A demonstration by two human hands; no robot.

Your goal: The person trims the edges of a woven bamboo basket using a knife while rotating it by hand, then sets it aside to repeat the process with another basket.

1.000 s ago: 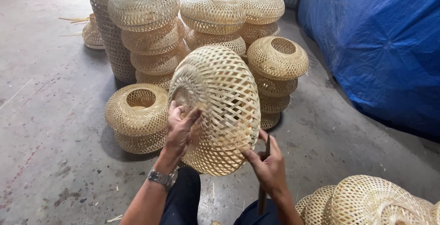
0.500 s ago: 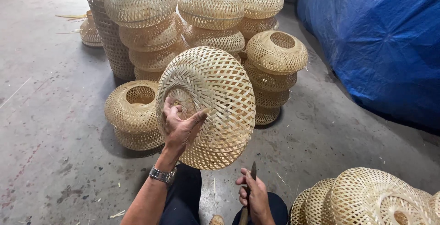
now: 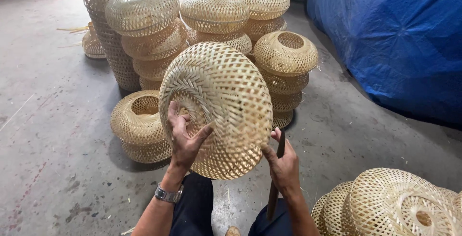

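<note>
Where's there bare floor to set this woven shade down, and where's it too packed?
Bare concrete floor lies wide open left of the low stack beside the left hand. Another free strip runs between the right-hand stack and the blue tarp. Straight ahead, behind the held shade, the stacks crowd together. The shades at lower right fill that corner.

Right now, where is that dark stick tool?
In the head view, the dark tool is lower middle, gripped in the right hand, just right of the woven bamboo shade.
</note>
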